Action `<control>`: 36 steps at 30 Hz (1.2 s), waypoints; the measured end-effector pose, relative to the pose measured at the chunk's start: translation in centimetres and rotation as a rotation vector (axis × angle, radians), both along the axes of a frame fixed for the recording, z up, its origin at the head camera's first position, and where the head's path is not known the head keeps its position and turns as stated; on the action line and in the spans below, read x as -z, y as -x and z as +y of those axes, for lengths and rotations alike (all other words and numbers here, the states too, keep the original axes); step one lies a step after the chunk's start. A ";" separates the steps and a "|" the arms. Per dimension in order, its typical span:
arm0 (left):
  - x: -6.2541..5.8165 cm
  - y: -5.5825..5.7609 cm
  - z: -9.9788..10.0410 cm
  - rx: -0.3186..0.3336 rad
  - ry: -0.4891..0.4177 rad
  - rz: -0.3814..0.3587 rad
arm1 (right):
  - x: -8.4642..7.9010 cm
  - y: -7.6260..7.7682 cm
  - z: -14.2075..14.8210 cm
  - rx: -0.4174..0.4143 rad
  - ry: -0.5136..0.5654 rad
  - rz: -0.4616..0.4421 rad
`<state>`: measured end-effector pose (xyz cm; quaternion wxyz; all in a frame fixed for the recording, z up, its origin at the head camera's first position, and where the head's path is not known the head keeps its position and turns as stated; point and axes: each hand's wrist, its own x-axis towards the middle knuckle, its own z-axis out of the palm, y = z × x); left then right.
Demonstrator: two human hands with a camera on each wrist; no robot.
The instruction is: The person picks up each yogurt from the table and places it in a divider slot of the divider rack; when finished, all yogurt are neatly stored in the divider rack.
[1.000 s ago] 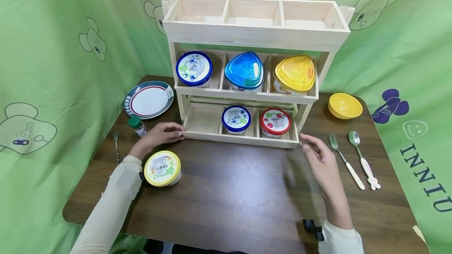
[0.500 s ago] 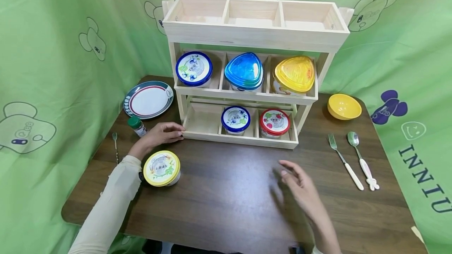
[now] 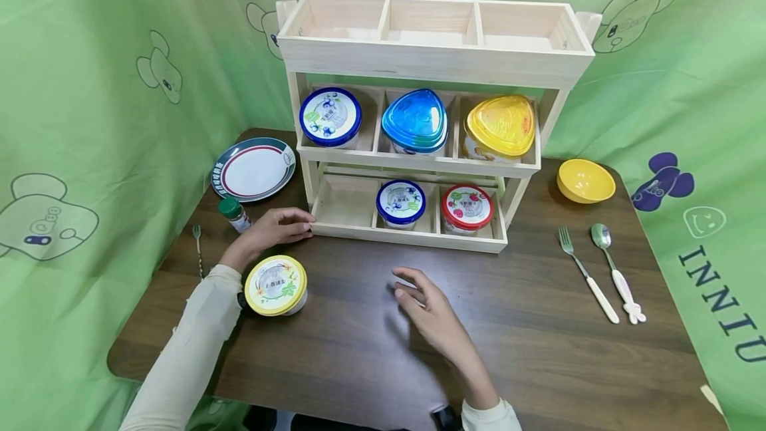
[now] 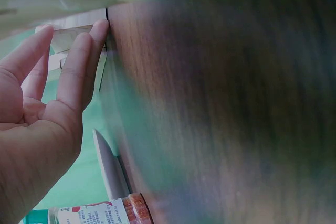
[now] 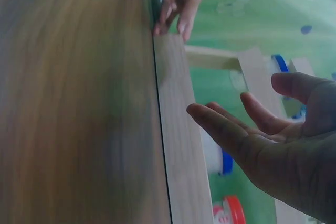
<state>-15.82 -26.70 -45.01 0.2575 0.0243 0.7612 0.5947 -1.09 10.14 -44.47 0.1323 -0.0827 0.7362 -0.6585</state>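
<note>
My left hand touches the lower left front corner of a three-tier wooden shelf with its fingertips. Just in front of that wrist stands a tub with a yellow lid. My right hand hovers over the table in front of the shelf, fingers loosely bent around nothing. On the bottom tier sit a blue-lidded tub in the middle compartment and a red-lidded tub in the right one. The middle tier holds a round blue-lidded tub, a triangular blue-lidded tub and a yellow-lidded triangular tub.
Left of the shelf lie a plate, a green-capped spice jar and a small fork. To the right are a yellow bowl, a white-handled fork and a spoon. Green cloth surrounds the table.
My right hand has left the shelf's lower right corner and moved left and nearer, to the table's middle. The left hand stays at the shelf corner.
</note>
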 end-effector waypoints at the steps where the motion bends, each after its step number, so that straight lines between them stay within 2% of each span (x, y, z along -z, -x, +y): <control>1: 0.0 0.0 0.0 -0.002 0.003 -0.001 | 0.1 0.2 -0.5 -0.014 0.008 0.002; 6: -0.1 0.1 0.0 0.001 0.017 -0.007 | 0.8 0.8 -3.2 -0.080 0.087 0.017; 12: 0.0 0.2 0.0 -0.001 0.050 0.000 | 1.3 1.1 -6.4 -0.097 0.177 0.040; 18: 0.2 0.3 0.0 0.006 0.040 0.016 | 1.2 1.5 -9.2 -0.157 0.076 0.120; 25: 0.3 0.3 -0.1 0.014 0.036 0.030 | 0.1 1.4 -12.1 -0.221 -0.075 0.198; 31: 0.2 0.1 0.0 0.026 -0.009 0.047 | 0.2 1.6 -13.7 -0.242 -0.111 0.217; 36: 0.3 -0.1 0.0 0.019 -0.012 0.067 | 0.7 1.8 -14.6 -0.242 -0.115 0.204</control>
